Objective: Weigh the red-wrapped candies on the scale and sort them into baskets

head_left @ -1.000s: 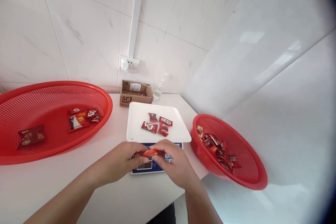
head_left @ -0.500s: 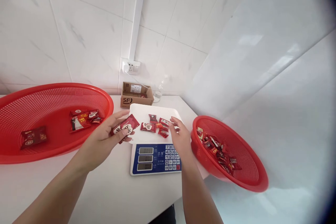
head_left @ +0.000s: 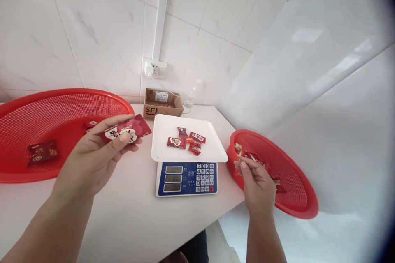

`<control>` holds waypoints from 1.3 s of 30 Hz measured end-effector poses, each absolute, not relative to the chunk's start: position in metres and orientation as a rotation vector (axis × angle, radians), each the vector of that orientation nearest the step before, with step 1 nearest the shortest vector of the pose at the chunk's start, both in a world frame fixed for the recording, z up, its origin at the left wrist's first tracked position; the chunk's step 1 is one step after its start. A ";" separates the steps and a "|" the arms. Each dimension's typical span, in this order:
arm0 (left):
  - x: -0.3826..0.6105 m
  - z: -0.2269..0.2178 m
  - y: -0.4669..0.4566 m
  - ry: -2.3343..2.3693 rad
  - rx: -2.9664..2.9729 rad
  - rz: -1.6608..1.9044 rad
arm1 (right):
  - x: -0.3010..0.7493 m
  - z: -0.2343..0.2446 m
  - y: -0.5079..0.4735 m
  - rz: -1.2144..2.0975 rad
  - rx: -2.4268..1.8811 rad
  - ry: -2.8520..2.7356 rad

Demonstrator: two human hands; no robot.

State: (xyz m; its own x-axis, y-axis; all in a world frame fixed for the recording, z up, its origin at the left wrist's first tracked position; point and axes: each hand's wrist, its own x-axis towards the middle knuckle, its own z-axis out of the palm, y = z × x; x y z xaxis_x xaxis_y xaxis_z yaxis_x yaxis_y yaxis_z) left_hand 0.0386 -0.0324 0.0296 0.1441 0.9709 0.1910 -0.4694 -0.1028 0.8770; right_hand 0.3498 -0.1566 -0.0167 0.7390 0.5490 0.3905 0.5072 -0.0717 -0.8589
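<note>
My left hand (head_left: 101,152) grips a red snack packet (head_left: 128,130) with white-and-dark lettering, held between the left basket and the scale. Thumb and fingers of my right hand (head_left: 257,183) are pinched together at the near rim of the right red basket (head_left: 298,211); whatever they hold, if anything, is too small to make out. Several red packets lie inside that basket, partly hidden by the hand. On the white tray (head_left: 212,148) of the weighing scale (head_left: 187,178) lie several small red wrapped packets (head_left: 176,142).
A larger red mesh basket (head_left: 77,95) with a dark red packet (head_left: 42,153) stands on the left. Behind the scale are a small cardboard box (head_left: 163,111) and a clear bottle (head_left: 191,96). A wall socket (head_left: 156,69) is above the box. The table's right edge runs beneath the right basket.
My right hand has moved right, from the packets on the tray to the right basket. My left hand, still holding its packet, has shifted left and up, away from the tray.
</note>
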 end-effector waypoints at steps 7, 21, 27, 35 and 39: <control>0.039 0.027 -0.034 0.614 1.112 1.356 | 0.343 -0.019 -0.152 0.118 -1.723 -0.926; 0.035 0.025 -0.036 0.708 1.151 1.317 | 0.334 -0.030 -0.145 0.285 -1.720 -0.997; 0.051 0.011 -0.048 0.795 1.624 0.715 | 0.298 -0.034 -0.141 0.562 -1.475 -1.364; 0.086 0.002 -0.059 0.886 1.898 0.466 | 0.267 -0.024 -0.127 0.674 -1.430 -1.419; 0.076 -0.002 -0.045 1.046 1.981 0.643 | 0.285 -0.029 -0.105 0.338 -1.579 -1.458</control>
